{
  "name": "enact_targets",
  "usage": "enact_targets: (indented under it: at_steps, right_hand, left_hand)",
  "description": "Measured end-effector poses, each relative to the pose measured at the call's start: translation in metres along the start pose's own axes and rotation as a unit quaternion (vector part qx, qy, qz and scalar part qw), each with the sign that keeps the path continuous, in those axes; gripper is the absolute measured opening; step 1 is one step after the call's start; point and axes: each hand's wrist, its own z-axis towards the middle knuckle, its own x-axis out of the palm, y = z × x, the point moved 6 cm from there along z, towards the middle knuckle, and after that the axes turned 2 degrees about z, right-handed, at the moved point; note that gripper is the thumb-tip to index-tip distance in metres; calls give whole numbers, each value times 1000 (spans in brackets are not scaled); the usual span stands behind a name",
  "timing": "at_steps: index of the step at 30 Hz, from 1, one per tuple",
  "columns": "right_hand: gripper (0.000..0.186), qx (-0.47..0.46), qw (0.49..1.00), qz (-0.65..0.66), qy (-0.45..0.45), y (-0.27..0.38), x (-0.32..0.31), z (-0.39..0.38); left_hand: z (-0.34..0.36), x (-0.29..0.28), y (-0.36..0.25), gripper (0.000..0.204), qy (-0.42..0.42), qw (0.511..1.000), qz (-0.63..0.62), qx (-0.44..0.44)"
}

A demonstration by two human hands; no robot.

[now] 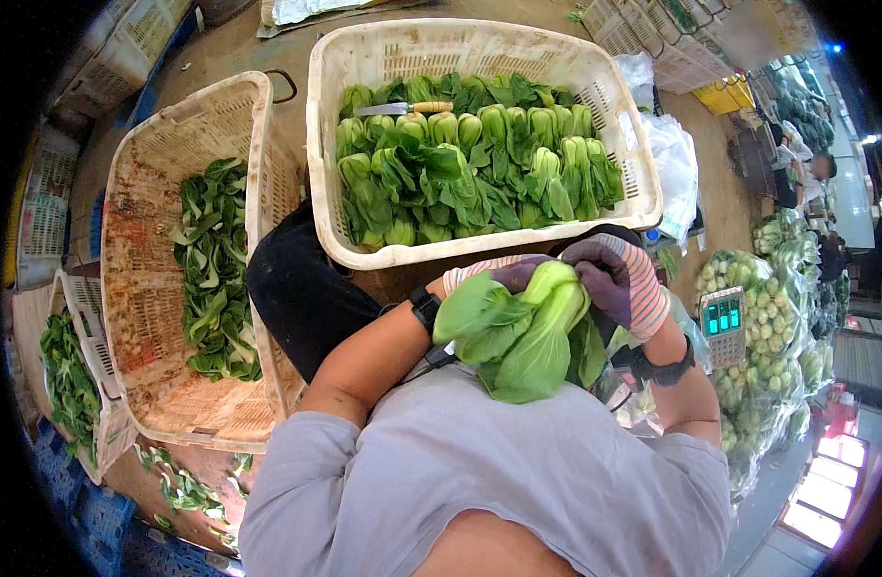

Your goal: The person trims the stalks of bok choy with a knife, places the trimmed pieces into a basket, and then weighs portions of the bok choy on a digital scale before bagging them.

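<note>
Leftmost crate [102, 438]: pale and slatted, it holds green leaves [68, 375] on our far left.
Floor litter [186, 486]: loose leaf scraps lie scattered, near and left.
Stained crate [143, 317]: large and brown-marked, it stands on our left with dark loose leaves [215, 288] heaped inside.
White crate [441, 60]: beyond our hands, on the far side, it carries rows of packed bok choy heads [494, 125].
Knife [404, 109]: wooden-handled, blade to the left, it rests on those heads.
Left hand [516, 275]: gloved in purple, we have it closed round the stalk base from behind — fingertips hidden.
Held bok choy [537, 332]: between our hands, stalk base far, leaves hanging near.
Right hand [609, 274]: also gloved, its fingers are bent and clamped together on the base's right edge.
White bag [670, 163]: crumpled, just right of the white crate.
Scale display [725, 325]: lit, on our right.
Bagged greens [763, 308]: pale bok choy in clear plastic — farthest right of these.
</note>
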Motion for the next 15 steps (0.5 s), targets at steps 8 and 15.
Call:
enact_targets:
  at_steps: [8,15]
  right_hand:
    - [43,48,946,-260,187,39,13,18]
    - [34,-136,955,-259,42,32,2,5]
  left_hand:
    - [13,1,18,54,16,994,-100,-40]
    - [2,12,-12,52,32,990,-112,-78]
